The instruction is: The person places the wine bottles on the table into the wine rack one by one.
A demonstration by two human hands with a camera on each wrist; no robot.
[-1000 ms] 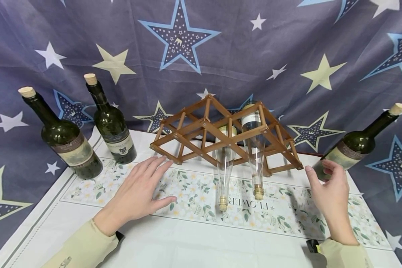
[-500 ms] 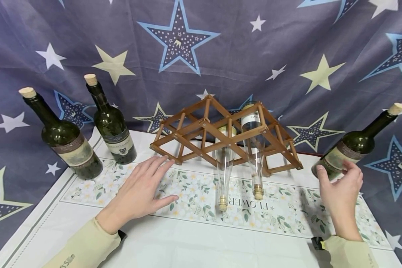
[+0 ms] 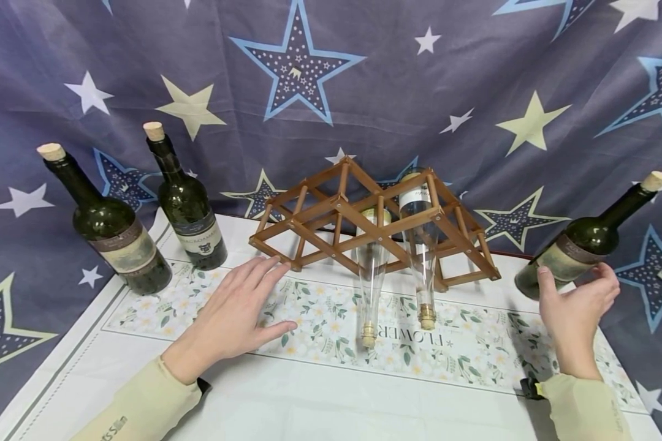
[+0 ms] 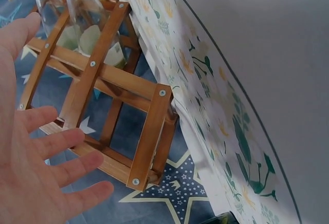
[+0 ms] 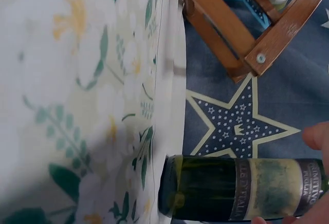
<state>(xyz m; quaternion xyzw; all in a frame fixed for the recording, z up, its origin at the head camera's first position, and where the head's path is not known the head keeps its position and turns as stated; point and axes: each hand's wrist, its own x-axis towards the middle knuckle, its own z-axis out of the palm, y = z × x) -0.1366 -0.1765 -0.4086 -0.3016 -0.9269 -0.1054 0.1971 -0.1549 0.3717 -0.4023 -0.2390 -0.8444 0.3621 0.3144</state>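
Note:
My left hand (image 3: 234, 309) is held palm down with its fingers spread, in front of the left end of a wooden lattice wine rack (image 3: 339, 208). In the left wrist view its fingers extend over the rack, holding nothing. At the right, my right hand (image 3: 576, 306) reaches around the lower part of a corked dark green wine bottle (image 3: 570, 251). Its thumb is on the left side of the bottle and its fingers on the right. The right wrist view has the thumb (image 5: 316, 135) apart from the labelled glass; fingertips (image 5: 258, 221) appear at the opposite side.
Two clear corked bottles, one nearer the middle (image 3: 371, 275) and one to its right (image 3: 423, 263), lie in the rack, necks forward. Two dark green wine bottles, one outer (image 3: 118, 242) and one inner (image 3: 190, 214), stand at the left. A floral runner (image 3: 320, 312) covers part of the table.
My right hand has moved rightward, from the left side of the green bottle to around its lower part. The left hand has stayed nearly still.

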